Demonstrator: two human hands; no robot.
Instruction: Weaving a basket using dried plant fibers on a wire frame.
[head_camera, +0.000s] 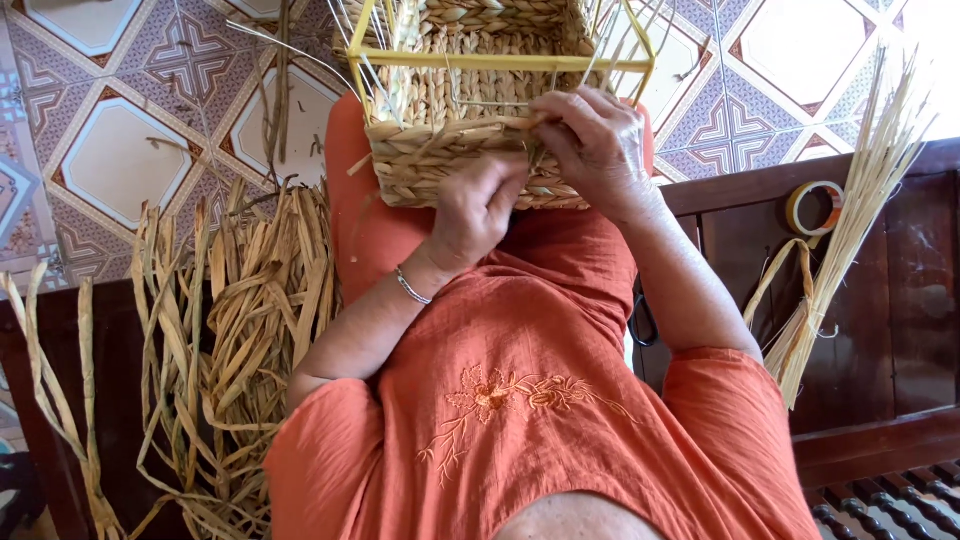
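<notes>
Weaving a row of plaited straw around a wire-framed basket held on the lap.

The left hand (478, 212) is pinching the braided strand against the near wall of the basket (470, 120), while the right hand (592, 140) is gripping the strand's end by the yellow wire frame (500, 62). Next, I judge, the strand is needing threading between uprights; loose dried fibre (240, 330) is lying at left.

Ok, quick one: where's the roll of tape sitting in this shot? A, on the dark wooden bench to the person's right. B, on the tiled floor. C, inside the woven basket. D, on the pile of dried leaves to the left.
A: the roll of tape lies on the dark wooden bench, beside the bundle of straw, apart from the woven basket.
</notes>
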